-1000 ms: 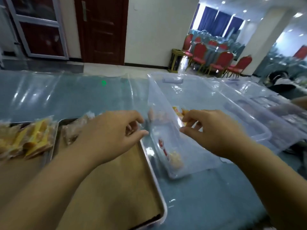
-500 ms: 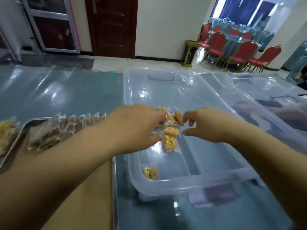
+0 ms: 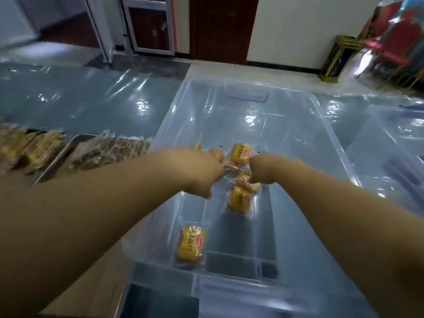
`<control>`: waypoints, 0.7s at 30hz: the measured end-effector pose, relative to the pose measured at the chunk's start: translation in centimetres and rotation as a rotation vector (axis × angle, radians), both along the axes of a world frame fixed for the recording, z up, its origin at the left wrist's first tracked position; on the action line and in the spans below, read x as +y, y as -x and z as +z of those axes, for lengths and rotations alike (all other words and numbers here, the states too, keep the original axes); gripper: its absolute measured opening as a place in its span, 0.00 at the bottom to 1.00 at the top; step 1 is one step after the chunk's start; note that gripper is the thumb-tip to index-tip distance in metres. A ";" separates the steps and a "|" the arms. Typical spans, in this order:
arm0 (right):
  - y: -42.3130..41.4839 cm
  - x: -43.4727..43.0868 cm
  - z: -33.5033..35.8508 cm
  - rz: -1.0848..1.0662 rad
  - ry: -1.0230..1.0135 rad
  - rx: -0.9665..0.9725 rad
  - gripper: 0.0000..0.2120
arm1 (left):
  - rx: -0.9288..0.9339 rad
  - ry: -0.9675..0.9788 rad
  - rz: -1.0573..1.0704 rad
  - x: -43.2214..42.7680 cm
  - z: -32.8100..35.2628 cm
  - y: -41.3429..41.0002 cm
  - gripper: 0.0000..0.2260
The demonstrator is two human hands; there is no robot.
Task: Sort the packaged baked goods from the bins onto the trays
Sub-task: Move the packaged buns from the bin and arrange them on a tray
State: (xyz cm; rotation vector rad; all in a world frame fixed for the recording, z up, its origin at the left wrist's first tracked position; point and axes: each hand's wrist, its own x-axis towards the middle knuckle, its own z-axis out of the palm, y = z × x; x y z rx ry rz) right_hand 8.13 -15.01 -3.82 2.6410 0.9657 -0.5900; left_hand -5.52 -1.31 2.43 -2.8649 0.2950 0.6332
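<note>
A clear plastic bin [image 3: 325, 134] stands in front of me with several small yellow-wrapped buns in it. One bun [image 3: 191, 244] lies near the bin's front wall, another [image 3: 239, 199] in the middle, a third [image 3: 240, 153] further back. My left hand [image 3: 202, 171] and my right hand [image 3: 263, 168] are both down inside the bin, fingers closed around wrapped buns between them. A metal tray [image 3: 55, 161] at the left carries a row of brown packaged pastries [image 3: 110, 152].
A second tray at the far left edge holds yellow packaged goods [image 3: 29, 148]. Another clear bin [image 3: 390, 143] stands to the right. The table is covered in shiny blue-grey plastic sheet [image 3: 91, 99]. Behind are a dark door, a wall and red chairs.
My view has swung right and down from the trays onto the bin. Both hands have reached deeper into it and closed on the buns.
</note>
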 end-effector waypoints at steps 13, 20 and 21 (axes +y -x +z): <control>-0.5 -0.3 -6.9 -0.293 -0.103 0.141 0.19 | 0.464 -0.279 -0.245 -4.4 -10.3 -1.1 0.19; -0.6 0.2 -7.6 -0.497 -0.191 0.096 0.24 | 0.578 -0.145 -0.089 -4.5 -11.5 -0.7 0.24; -0.7 0.3 -7.7 -0.497 -0.181 0.100 0.25 | 0.588 -0.148 -0.093 -4.5 -11.5 -0.7 0.23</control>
